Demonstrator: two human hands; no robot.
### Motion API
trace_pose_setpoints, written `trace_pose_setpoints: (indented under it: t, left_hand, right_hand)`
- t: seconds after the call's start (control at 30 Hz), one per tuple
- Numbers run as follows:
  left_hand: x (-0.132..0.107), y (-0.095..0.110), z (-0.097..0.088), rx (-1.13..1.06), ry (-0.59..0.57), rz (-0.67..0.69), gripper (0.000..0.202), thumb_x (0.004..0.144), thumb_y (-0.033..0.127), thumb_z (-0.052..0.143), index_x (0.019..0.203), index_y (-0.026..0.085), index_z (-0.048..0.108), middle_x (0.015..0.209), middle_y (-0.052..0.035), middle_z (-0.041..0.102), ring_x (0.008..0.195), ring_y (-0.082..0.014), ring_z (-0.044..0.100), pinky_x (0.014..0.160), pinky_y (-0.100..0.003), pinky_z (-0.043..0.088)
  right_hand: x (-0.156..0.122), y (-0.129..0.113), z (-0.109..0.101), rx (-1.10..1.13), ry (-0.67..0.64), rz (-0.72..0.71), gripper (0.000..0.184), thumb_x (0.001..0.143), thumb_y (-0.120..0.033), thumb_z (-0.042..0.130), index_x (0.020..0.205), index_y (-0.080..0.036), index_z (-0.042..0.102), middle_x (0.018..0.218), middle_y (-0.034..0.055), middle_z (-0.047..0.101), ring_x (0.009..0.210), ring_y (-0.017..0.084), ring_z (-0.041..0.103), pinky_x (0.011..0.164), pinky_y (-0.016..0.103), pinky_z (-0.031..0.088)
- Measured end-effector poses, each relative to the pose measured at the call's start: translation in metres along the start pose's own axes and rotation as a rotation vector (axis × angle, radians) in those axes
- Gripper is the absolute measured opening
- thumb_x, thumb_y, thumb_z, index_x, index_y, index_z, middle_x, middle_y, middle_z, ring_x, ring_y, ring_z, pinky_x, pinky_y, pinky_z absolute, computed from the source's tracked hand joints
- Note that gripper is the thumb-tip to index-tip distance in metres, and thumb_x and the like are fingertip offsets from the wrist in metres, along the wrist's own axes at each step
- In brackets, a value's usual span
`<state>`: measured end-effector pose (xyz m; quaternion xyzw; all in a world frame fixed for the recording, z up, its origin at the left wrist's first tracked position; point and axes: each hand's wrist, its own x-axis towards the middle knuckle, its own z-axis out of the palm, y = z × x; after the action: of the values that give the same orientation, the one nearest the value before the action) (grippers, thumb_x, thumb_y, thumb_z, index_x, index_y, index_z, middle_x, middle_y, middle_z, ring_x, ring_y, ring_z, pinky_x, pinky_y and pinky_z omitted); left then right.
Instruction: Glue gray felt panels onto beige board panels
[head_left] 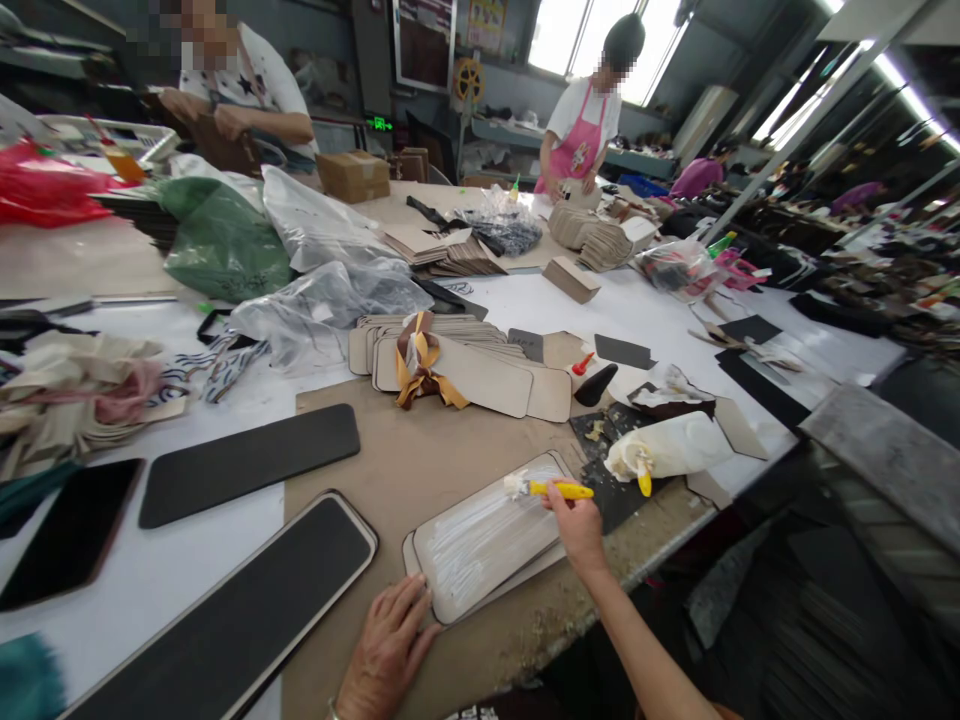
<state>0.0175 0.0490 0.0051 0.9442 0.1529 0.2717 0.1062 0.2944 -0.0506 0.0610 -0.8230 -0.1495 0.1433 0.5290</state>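
My right hand [576,522] is closed round the yellow handle of a glue brush [551,489]. Its bristles rest on the upper end of a beige rounded panel [487,540], which is streaked with wet white glue. Another panel of the same kind lies partly hidden beneath it. At the panel's lower left corner, my left hand [388,640] lies with its fingers stretched out, fingertips touching the edge. To the right, a whitish glue-coated bottle [675,445] lies on its side with a second yellow piece by its mouth.
Dark panels [251,465] lie to the left, near a black phone-like slab [71,530]. Beyond the work board is a fanned stack of beige panels [480,372] with a ribbon on it. Plastic bags [225,240] cover the far left. Two co-workers stand across the table.
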Motion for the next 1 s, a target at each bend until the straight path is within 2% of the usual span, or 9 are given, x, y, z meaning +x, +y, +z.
trace_pose_setpoints:
  t: [0.1,0.17,0.27,0.37,0.47,0.63,0.8,0.93,1.0]
  left_hand:
    - [-0.001,0.0,0.001,0.0,-0.014,0.001,0.026,0.085,0.031,0.049,0.105,0.018,0.059,0.103,-0.009,0.066,0.097,-0.0224,0.061,0.079,-0.035,0.051]
    - [-0.001,-0.001,0.001,-0.005,-0.025,-0.008,0.026,0.085,0.03,0.05,0.105,0.018,0.059,0.105,-0.0092,0.066,0.098,-0.0226,0.06,0.081,-0.036,0.051]
    - [-0.003,-0.002,0.003,-0.015,-0.045,-0.014,0.026,0.084,0.03,0.052,0.106,0.018,0.058,0.106,-0.009,0.065,0.1,-0.0227,0.059,0.082,-0.036,0.05]
    - [-0.003,-0.002,0.003,-0.019,-0.043,-0.016,0.026,0.084,0.031,0.051,0.106,0.018,0.058,0.106,-0.009,0.065,0.099,-0.0225,0.059,0.082,-0.036,0.05]
    - [-0.004,-0.002,0.004,-0.017,-0.02,-0.006,0.025,0.085,0.031,0.05,0.104,0.017,0.059,0.105,-0.0094,0.065,0.098,-0.0222,0.06,0.081,-0.036,0.05]
    - [-0.004,-0.004,0.004,-0.029,-0.001,0.011,0.027,0.085,0.032,0.051,0.104,0.016,0.059,0.104,-0.0105,0.065,0.097,-0.0228,0.06,0.08,-0.036,0.051]
    - [-0.005,-0.002,0.003,-0.061,-0.015,-0.013,0.026,0.085,0.03,0.051,0.105,0.016,0.059,0.105,-0.0102,0.065,0.098,-0.0227,0.06,0.079,-0.038,0.052]
    - [-0.004,0.0,-0.002,-0.104,-0.063,-0.049,0.026,0.084,0.028,0.051,0.107,0.018,0.059,0.108,-0.0103,0.064,0.101,-0.0224,0.058,0.083,-0.039,0.052]
    - [-0.003,0.0,-0.004,-0.122,-0.074,-0.056,0.026,0.084,0.027,0.051,0.107,0.018,0.059,0.108,-0.0106,0.064,0.102,-0.0224,0.058,0.084,-0.039,0.051]
  right_hand:
    - [0.02,0.005,-0.027,-0.089,0.097,-0.019,0.039,0.071,-0.051,0.053,0.085,-0.014,0.059,0.07,0.0073,0.066,0.063,0.021,0.064,0.069,0.034,0.05]
    - [0.024,0.008,-0.043,-0.144,0.127,-0.046,0.04,0.072,-0.052,0.051,0.085,-0.015,0.059,0.072,0.0078,0.065,0.064,0.021,0.063,0.07,0.035,0.049]
    - [0.015,0.009,-0.063,-0.281,0.119,-0.13,0.04,0.074,-0.054,0.049,0.085,-0.016,0.059,0.077,0.0084,0.065,0.07,0.023,0.063,0.074,0.037,0.048]
    - [-0.006,0.009,-0.073,-0.4,0.098,-0.252,0.04,0.078,-0.055,0.046,0.083,-0.017,0.06,0.083,0.0092,0.064,0.078,0.023,0.061,0.079,0.038,0.047]
    - [-0.034,0.004,-0.063,-0.421,0.058,-0.36,0.037,0.083,-0.051,0.044,0.084,-0.018,0.061,0.084,0.0093,0.063,0.081,0.022,0.06,0.077,0.036,0.048]
    - [-0.091,-0.013,-0.02,-0.301,-0.103,-0.415,0.024,0.087,-0.038,0.045,0.086,-0.02,0.062,0.082,0.0072,0.064,0.08,0.02,0.061,0.074,0.031,0.05]
    - [-0.129,-0.021,0.009,-0.143,-0.205,-0.242,0.025,0.083,-0.04,0.05,0.084,-0.019,0.062,0.08,0.0068,0.065,0.075,0.02,0.063,0.069,0.028,0.051]
    - [-0.132,-0.011,0.015,-0.004,-0.257,-0.086,0.032,0.08,-0.047,0.053,0.087,-0.016,0.061,0.077,0.0064,0.066,0.065,0.019,0.064,0.063,0.027,0.053]
    - [-0.126,-0.006,0.011,0.005,-0.232,-0.058,0.036,0.078,-0.05,0.053,0.086,-0.016,0.061,0.077,0.0062,0.066,0.064,0.019,0.064,0.063,0.028,0.053]
